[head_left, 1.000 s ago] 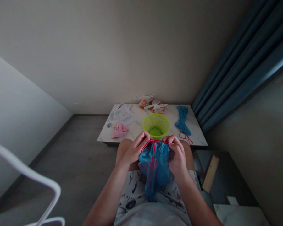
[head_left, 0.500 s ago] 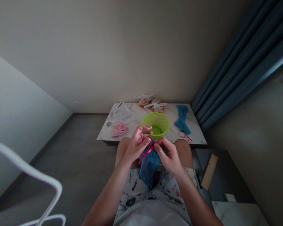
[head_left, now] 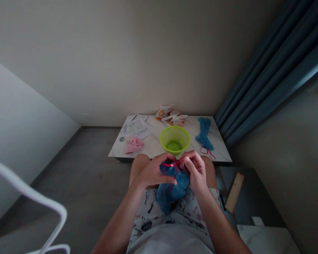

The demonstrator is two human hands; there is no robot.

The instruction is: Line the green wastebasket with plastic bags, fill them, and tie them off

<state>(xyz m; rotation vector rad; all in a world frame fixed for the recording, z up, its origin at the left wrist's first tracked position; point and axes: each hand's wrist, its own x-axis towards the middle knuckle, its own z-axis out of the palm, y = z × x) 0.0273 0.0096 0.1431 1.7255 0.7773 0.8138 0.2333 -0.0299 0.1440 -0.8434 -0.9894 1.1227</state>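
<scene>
1. Blue mesh fabric fills the lower middle of the head view: one blue net bag hangs over the person's lap, just below the near edge of the table.
2. One red drawstring runs across the bag's gathered top, between the two hands.
3. The left hand is curled around the left side of the bag, thumb laid across the mesh, fingers clenched on it.
4. The right hand sits at the bag's upper right, its fingers pinching the drawstring and the bag's edge.
5. One lime-green basket stands upright in the middle of the table, just above the hands in the frame.
6. A second blue net bag lies on the table's right side, a red cord loop at its near end.
7. One pink cloth lies on the table's left side, with papers just behind it.
8. Two orange-and-white bundles rest at the table's far edge.
9. One dark blue curtain hangs at the upper right of the frame.
</scene>
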